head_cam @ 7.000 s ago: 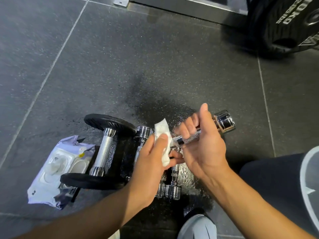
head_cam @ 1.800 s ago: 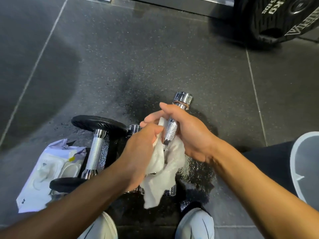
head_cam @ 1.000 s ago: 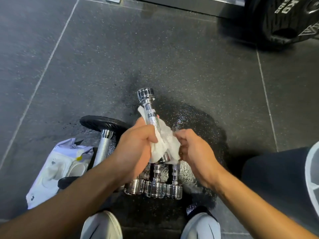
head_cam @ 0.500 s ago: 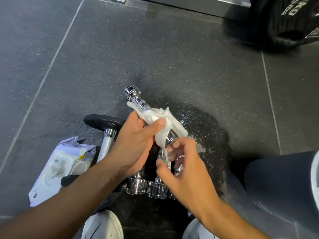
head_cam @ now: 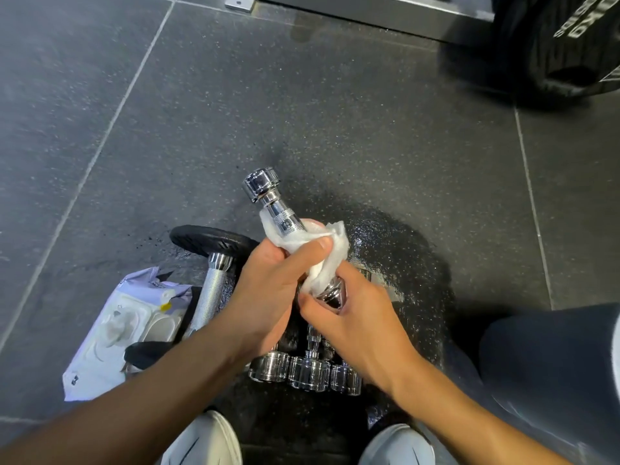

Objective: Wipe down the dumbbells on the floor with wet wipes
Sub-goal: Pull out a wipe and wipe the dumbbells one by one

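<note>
A small chrome dumbbell (head_cam: 272,204) is held off the floor, its far end pointing up and away. My left hand (head_cam: 268,290) wraps a white wet wipe (head_cam: 323,256) around its handle. My right hand (head_cam: 359,323) grips the near chrome end from below. Three more small chrome dumbbells (head_cam: 307,372) lie side by side on the floor beneath my hands. A bigger dumbbell with black plates (head_cam: 214,243) and a knurled silver handle lies to their left.
A white pack of wet wipes (head_cam: 124,333) lies on the floor at the left. The dark rubber floor (head_cam: 396,250) under the dumbbells is wet. A black weight plate (head_cam: 570,45) stands at the top right. My two white shoes (head_cam: 208,441) and right knee (head_cam: 553,357) frame the bottom.
The held dumbbell has swung from lying across to pointing up and away. My right hand has moved from its handle to its near end. The wipe now wraps the handle.
</note>
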`<action>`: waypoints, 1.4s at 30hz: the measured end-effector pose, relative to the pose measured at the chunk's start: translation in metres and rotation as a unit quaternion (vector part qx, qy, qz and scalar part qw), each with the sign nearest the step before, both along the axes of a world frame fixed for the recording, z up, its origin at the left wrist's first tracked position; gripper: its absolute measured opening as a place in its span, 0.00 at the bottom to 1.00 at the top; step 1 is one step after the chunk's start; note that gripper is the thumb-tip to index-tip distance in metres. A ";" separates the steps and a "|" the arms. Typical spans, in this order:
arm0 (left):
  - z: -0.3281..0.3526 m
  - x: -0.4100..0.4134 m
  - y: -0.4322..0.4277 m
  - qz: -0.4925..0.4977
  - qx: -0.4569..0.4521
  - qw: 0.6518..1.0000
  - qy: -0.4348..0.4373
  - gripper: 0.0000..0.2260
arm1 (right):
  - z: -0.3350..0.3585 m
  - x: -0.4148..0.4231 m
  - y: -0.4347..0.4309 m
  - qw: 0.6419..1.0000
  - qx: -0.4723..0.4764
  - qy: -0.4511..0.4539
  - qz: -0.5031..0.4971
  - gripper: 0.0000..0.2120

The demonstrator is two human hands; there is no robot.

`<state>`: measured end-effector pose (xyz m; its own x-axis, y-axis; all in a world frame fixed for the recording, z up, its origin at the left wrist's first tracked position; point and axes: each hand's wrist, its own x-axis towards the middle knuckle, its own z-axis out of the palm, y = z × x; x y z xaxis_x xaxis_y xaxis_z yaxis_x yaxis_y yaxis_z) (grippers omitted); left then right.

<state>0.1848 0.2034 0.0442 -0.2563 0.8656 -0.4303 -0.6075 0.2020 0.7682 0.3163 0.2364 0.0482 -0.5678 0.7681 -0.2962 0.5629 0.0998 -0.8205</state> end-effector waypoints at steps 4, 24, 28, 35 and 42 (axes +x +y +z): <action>0.003 0.005 -0.006 -0.063 -0.037 0.995 -0.075 0.12 | 0.001 0.002 -0.005 0.982 -0.155 0.112 -0.002 0.05; 0.012 0.019 -0.003 -0.048 -0.128 0.990 0.022 0.09 | 0.000 0.013 -0.024 0.990 -0.105 0.094 -0.016 0.09; 0.015 0.009 0.006 0.008 -0.135 0.989 0.062 0.10 | 0.005 0.014 -0.021 0.999 -0.035 0.023 0.016 0.11; 0.022 -0.012 0.028 0.057 -0.053 0.986 -0.148 0.14 | -0.002 0.020 -0.015 0.847 -0.479 0.230 0.019 0.12; 0.023 -0.015 0.031 -0.005 0.007 0.975 -0.220 0.20 | -0.005 0.019 -0.013 0.692 -0.650 0.311 0.034 0.11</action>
